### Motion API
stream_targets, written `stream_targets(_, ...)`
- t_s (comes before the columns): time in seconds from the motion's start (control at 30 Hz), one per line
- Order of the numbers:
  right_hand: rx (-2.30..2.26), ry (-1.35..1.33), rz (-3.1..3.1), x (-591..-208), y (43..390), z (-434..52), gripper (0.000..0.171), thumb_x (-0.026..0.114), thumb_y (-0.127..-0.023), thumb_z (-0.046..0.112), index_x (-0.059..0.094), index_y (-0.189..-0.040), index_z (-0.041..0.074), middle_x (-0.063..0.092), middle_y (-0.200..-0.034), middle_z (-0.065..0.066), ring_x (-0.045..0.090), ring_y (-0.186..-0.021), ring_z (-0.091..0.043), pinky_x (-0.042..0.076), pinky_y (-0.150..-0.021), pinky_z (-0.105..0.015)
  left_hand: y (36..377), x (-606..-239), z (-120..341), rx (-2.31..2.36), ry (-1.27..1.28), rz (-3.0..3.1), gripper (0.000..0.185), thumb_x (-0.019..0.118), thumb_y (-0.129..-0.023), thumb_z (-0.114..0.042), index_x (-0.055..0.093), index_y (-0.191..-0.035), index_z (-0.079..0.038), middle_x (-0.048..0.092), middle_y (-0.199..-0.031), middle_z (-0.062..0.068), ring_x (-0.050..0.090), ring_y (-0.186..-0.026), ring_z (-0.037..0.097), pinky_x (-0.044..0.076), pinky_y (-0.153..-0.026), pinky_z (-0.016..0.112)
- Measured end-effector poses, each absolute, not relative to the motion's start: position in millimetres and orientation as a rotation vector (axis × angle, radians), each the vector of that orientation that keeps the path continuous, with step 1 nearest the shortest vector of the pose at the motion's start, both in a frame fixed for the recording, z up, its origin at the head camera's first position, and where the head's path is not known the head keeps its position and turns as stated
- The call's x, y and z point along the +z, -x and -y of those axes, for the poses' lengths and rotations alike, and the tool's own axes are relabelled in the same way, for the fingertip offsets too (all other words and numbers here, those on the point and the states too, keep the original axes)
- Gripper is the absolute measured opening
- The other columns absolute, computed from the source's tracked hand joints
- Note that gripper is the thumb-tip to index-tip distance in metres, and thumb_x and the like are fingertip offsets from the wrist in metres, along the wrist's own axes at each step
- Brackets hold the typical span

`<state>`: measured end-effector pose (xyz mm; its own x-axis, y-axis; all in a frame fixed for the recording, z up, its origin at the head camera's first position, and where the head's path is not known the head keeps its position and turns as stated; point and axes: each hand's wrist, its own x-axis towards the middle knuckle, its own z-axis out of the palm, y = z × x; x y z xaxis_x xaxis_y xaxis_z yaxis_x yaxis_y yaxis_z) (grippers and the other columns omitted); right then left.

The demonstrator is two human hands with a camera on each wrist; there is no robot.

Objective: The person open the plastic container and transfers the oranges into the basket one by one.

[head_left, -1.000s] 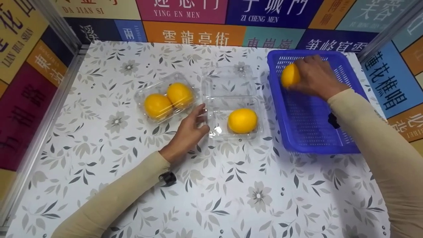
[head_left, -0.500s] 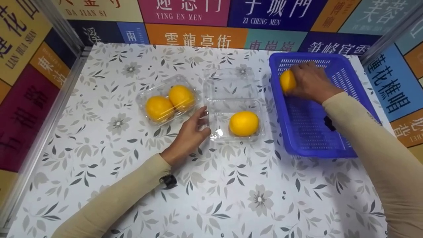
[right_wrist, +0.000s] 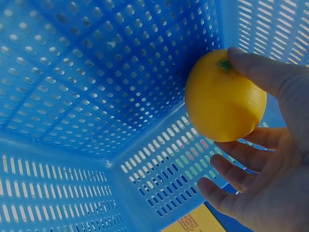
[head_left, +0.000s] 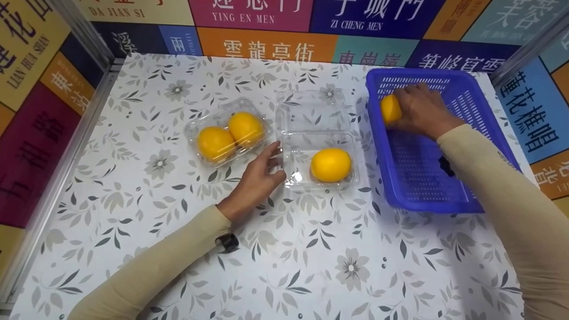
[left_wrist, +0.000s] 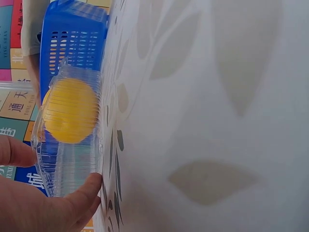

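My right hand [head_left: 420, 110] is inside the blue perforated basket [head_left: 466, 98] and grips a yellow-orange fruit [head_left: 390, 108]; the right wrist view shows the fruit [right_wrist: 224, 96] held by thumb and fingers against the basket wall [right_wrist: 96, 72]. My left hand [head_left: 258, 175] rests on the left edge of an open clear plastic clamshell box [head_left: 306, 153], which holds one yellow fruit [head_left: 330, 165]. In the left wrist view the thumb [left_wrist: 79, 195] touches that box [left_wrist: 67, 159] with the fruit [left_wrist: 71, 110] inside.
A second clear box [head_left: 227, 131] with two yellow fruits sits to the left of my left hand. The floral table [head_left: 311, 262] is walled by coloured sign panels at the back [head_left: 266, 44] and sides. The basket stands at the back right.
The right hand with its fruit has sunk a little lower into the basket. The left hand stays on the box edge.
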<state>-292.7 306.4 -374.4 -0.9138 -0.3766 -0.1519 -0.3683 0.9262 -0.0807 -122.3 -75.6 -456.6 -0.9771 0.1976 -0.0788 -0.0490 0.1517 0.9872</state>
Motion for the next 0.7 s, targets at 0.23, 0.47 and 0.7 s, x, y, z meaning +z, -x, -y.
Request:
stream_targets(0.23, -0.083, 0.555, -2.892, -370, 289, -306, 0.080, 0.079, -0.097, 0.040, 0.046, -0.152, -0.009, 0.050, -0.141, -0.040, 0.042, -0.130, -0.060, 0.031, -0.116, -0.083, 123, -458, 76, 1.927, -0.140, -2.228, 0.083, 0.062, -0.096, 0.002, 0.030, -0.172, 0.000, 0.047, -0.167, 0.020, 0.054, -0.148, 0.036, 0.048, -0.122, 0.043)
stream_targets(0.47, -0.116, 0.577, -2.874, -354, 286, -299, 0.085, 0.077, -0.094, 0.023, 0.037, -0.161, -0.010, 0.043, -0.152, -0.044, 0.037, -0.138, -0.063, 0.028, -0.119, -0.083, 122, -456, 77, 1.931, -0.139, -2.214, 0.083, 0.062, -0.096, 0.001, 0.030, -0.172, -0.001, 0.046, -0.168, 0.019, 0.054, -0.149, 0.035, 0.049, -0.120, 0.042)
stream_targets(0.7, -0.216, 0.593, -2.945, -348, 283, -290, 0.076, 0.069, -0.099, 0.012, 0.035, -0.164, -0.010, 0.044, -0.154, -0.044, 0.039, -0.140, -0.063, 0.029, -0.121, -0.079, 123, -457, 78, 1.918, -0.169, -2.244, 0.084, 0.060, -0.093, 0.001, 0.030, -0.171, 0.002, 0.047, -0.166, 0.023, 0.056, -0.147, 0.038, 0.051, -0.118, 0.045)
